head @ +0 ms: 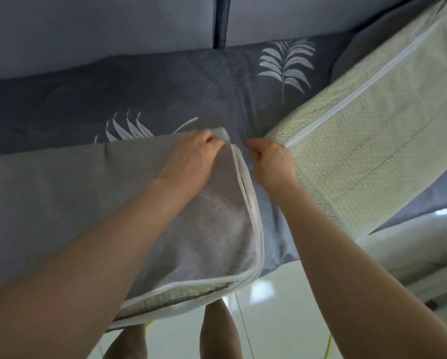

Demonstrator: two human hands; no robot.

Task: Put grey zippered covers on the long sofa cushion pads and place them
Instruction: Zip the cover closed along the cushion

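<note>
A long cushion pad in a pale grey zippered cover (69, 203) lies across the sofa seat on the left. Its white zipper (253, 218) runs round the near right corner and gapes along the front edge, where the green quilted pad (165, 297) shows. My left hand (188, 161) presses on the cover's far right corner, fingers pinching the fabric by the zipper. My right hand (271, 161) is pinched shut just right of that corner; what it grips is too small to see. A second green pad (367, 125) in a sheer cover leans at the right.
The sofa seat carries a dark grey sheet with white leaf prints (285, 66). Two lighter grey back cushions (100, 19) stand behind it. Glossy pale floor (282, 307) and my legs show below the seat's front edge.
</note>
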